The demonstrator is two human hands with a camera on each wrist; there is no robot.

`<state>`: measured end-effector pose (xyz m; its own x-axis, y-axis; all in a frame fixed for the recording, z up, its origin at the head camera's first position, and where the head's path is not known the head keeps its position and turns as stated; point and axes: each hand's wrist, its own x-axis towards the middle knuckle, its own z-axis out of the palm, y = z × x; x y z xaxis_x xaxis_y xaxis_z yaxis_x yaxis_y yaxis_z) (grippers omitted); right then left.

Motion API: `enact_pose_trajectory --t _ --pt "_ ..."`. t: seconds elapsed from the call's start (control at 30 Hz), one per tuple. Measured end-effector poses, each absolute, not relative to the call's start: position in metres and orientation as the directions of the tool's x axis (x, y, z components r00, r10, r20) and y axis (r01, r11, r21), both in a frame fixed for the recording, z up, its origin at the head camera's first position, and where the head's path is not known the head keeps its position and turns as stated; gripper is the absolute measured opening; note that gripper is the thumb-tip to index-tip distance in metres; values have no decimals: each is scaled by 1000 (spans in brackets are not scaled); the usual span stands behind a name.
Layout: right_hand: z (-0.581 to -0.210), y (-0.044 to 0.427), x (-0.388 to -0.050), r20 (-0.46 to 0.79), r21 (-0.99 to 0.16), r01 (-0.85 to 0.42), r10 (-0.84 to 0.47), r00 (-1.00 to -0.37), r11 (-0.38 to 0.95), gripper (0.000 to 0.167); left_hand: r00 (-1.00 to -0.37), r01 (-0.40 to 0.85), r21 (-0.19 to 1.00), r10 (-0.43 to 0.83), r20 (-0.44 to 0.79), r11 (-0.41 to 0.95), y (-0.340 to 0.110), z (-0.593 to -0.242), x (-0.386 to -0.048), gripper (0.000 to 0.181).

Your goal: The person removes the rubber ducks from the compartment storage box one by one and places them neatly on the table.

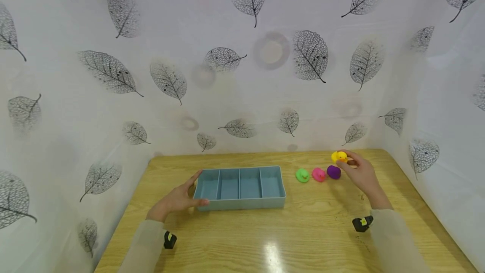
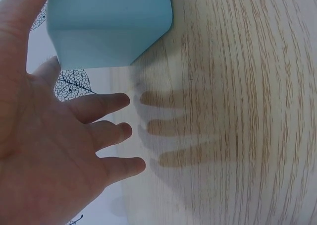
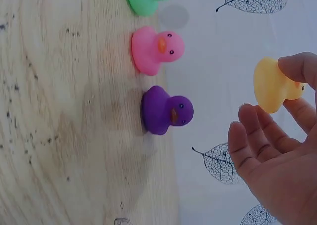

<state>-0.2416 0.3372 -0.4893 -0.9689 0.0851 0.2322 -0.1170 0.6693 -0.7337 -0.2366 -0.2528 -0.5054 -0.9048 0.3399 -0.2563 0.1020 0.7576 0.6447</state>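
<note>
My right hand (image 1: 363, 176) pinches a yellow rubber duck (image 1: 339, 157) between thumb and fingers, above the table at the back right. In the right wrist view the duck (image 3: 272, 86) is off the surface. Below and left of it, a purple duck (image 1: 334, 172), a pink duck (image 1: 319, 175) and a green duck (image 1: 302, 175) stand in a row. My left hand (image 1: 175, 199) holds the left end of a blue-grey box with four compartments (image 1: 242, 204), thumb at the front and index finger at the back corner. Its other fingers (image 2: 116, 168) stick out past the box.
The wooden table (image 1: 242, 239) carries the box and ducks. A white leaf-patterned sheet (image 1: 242, 96) hangs behind and along both sides. Small black devices (image 1: 362, 223) are strapped at both wrists.
</note>
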Motion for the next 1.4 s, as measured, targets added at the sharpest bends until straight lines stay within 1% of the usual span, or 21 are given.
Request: enact_pose_trajectory --t 0.2,0.63,1.07,1.4 --pt "-492 348 -239 238 -720 -102 107 -965 687 51 -904 106 645 343 -254 757 -253 -505 -236 117" --pt "-506 367 -239 183 -731 -47 130 -975 681 53 -906 121 653 352 -235 748 -255 -507 -235 117" --pt "-517 378 -243 178 -700 -35 127 -976 714 51 -904 119 656 355 -240 745 -253 -505 -235 117" --pt "-527 388 -249 61 -689 30 99 -993 724 57 -906 109 648 343 -247 754 -253 -506 -236 116"
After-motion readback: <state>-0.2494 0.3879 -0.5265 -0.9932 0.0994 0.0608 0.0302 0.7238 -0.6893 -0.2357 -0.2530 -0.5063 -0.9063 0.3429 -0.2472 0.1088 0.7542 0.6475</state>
